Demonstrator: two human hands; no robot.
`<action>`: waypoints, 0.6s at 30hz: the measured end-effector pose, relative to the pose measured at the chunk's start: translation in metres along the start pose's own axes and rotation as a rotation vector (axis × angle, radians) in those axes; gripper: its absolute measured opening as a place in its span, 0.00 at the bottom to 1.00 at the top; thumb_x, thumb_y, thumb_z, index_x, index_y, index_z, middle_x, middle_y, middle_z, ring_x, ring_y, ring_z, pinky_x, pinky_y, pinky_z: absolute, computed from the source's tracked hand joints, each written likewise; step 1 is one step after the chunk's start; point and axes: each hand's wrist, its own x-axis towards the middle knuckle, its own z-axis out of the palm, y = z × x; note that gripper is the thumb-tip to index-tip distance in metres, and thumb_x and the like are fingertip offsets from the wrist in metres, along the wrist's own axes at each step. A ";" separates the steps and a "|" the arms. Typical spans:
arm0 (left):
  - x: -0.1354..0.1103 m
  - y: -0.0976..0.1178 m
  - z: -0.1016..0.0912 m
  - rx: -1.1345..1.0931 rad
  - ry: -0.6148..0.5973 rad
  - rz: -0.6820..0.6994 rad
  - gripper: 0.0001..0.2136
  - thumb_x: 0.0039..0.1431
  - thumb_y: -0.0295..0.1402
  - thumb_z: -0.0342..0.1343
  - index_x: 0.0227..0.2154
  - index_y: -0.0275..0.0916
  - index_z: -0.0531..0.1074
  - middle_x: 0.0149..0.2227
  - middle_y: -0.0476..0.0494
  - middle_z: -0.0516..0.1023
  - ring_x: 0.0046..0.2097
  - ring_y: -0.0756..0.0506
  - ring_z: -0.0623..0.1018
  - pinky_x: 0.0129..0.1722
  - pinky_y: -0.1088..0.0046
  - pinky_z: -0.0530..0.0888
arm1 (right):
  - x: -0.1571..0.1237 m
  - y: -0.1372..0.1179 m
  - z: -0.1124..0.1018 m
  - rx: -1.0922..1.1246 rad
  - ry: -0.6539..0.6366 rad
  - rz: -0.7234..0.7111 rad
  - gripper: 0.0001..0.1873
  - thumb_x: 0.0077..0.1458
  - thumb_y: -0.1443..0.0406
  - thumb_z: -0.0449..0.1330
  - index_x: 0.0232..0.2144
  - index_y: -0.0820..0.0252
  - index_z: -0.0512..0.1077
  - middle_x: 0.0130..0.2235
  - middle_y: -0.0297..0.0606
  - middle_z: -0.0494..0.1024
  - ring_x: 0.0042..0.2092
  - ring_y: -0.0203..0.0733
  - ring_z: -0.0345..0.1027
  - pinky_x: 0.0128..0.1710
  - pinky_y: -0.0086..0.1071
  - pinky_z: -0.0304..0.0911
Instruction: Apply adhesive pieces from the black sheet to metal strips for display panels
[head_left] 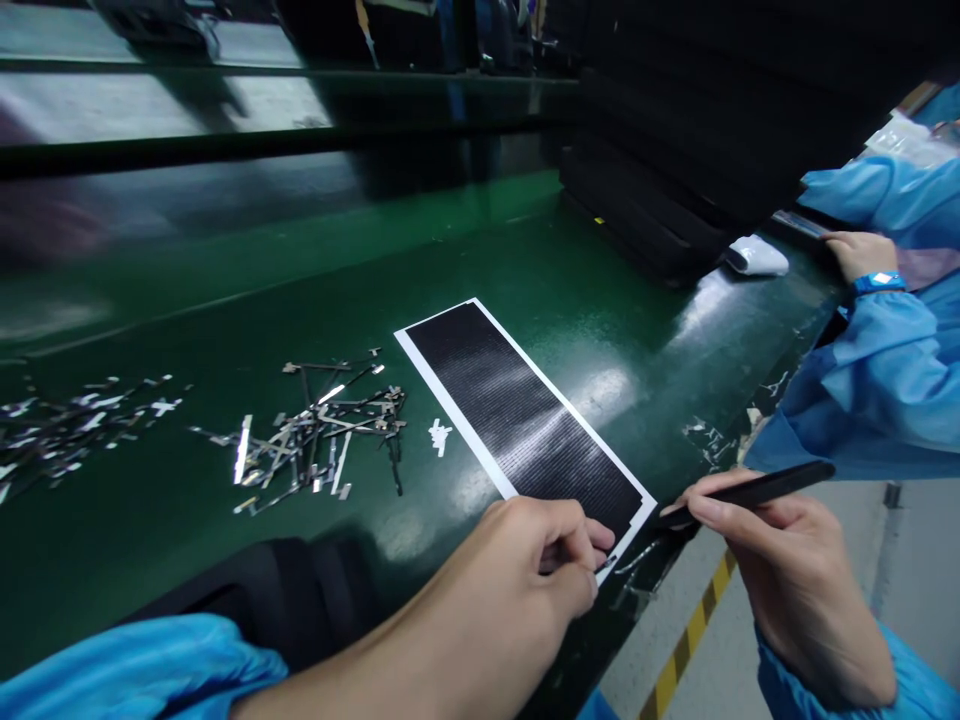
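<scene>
A long black sheet with fine rows and a white border (525, 410) lies slantwise on the green table. Over its near corner, my left hand (551, 560) is closed in a pinch. A small dark tip shows at its fingertips, too little to name. My right hand (787, 550) grips black tweezers (772, 487) just off the sheet's right corner, their points aimed left toward it. Left of the sheet lies a loose pile of thin flex cables (322, 430). Between pile and sheet sits a little heap of white pieces (439, 436).
More small strips (75, 425) lie scattered at far left. Black foam trays (675, 130) are stacked at the back right. A dark padded object (262, 600) is under my left forearm. At right, a co-worker's blue sleeve (892, 350) and hand (862, 255) are close by.
</scene>
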 end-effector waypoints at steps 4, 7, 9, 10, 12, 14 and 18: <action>0.000 0.002 0.001 -0.010 0.001 -0.012 0.06 0.43 0.33 0.52 0.17 0.40 0.61 0.44 0.42 0.76 0.51 0.41 0.72 0.48 0.67 0.65 | -0.007 -0.006 0.005 0.057 0.015 0.051 0.15 0.38 0.54 0.70 0.23 0.58 0.77 0.27 0.36 0.75 0.31 0.38 0.68 0.34 0.30 0.64; 0.000 0.005 0.002 -0.019 0.031 -0.031 0.06 0.44 0.28 0.52 0.17 0.39 0.62 0.43 0.43 0.77 0.51 0.42 0.73 0.47 0.69 0.65 | -0.009 -0.004 0.007 0.086 0.002 0.071 0.13 0.40 0.55 0.69 0.23 0.57 0.77 0.27 0.36 0.75 0.31 0.37 0.68 0.33 0.28 0.63; 0.000 0.006 0.002 -0.037 0.035 -0.045 0.06 0.45 0.27 0.51 0.17 0.39 0.62 0.43 0.43 0.77 0.50 0.43 0.74 0.47 0.70 0.66 | -0.010 -0.001 0.008 0.105 0.000 0.055 0.12 0.40 0.55 0.69 0.23 0.57 0.77 0.27 0.36 0.75 0.31 0.36 0.68 0.33 0.26 0.64; 0.000 0.006 0.002 -0.049 0.035 -0.047 0.06 0.45 0.26 0.51 0.16 0.39 0.62 0.43 0.43 0.77 0.49 0.43 0.74 0.47 0.70 0.66 | -0.010 0.000 0.009 0.110 0.000 0.027 0.11 0.41 0.55 0.69 0.23 0.56 0.77 0.27 0.36 0.75 0.31 0.35 0.68 0.32 0.25 0.64; 0.000 0.004 0.003 -0.074 0.039 -0.039 0.06 0.45 0.27 0.51 0.17 0.38 0.62 0.43 0.43 0.77 0.48 0.43 0.75 0.46 0.70 0.66 | -0.009 0.003 0.009 0.108 -0.041 -0.052 0.09 0.42 0.57 0.69 0.24 0.55 0.78 0.27 0.37 0.76 0.30 0.36 0.70 0.32 0.26 0.66; 0.001 -0.001 0.003 -0.094 0.043 -0.008 0.05 0.45 0.29 0.52 0.17 0.38 0.63 0.41 0.43 0.77 0.46 0.41 0.76 0.45 0.68 0.67 | -0.008 0.003 0.008 0.087 -0.094 -0.118 0.08 0.45 0.57 0.68 0.25 0.54 0.79 0.28 0.38 0.77 0.31 0.39 0.72 0.32 0.28 0.68; 0.003 -0.005 0.004 -0.083 0.054 0.029 0.05 0.44 0.30 0.51 0.17 0.38 0.62 0.40 0.42 0.77 0.43 0.40 0.76 0.43 0.66 0.68 | -0.004 0.003 0.002 -0.021 0.046 -0.215 0.09 0.43 0.57 0.68 0.22 0.56 0.78 0.27 0.40 0.78 0.30 0.43 0.73 0.29 0.31 0.69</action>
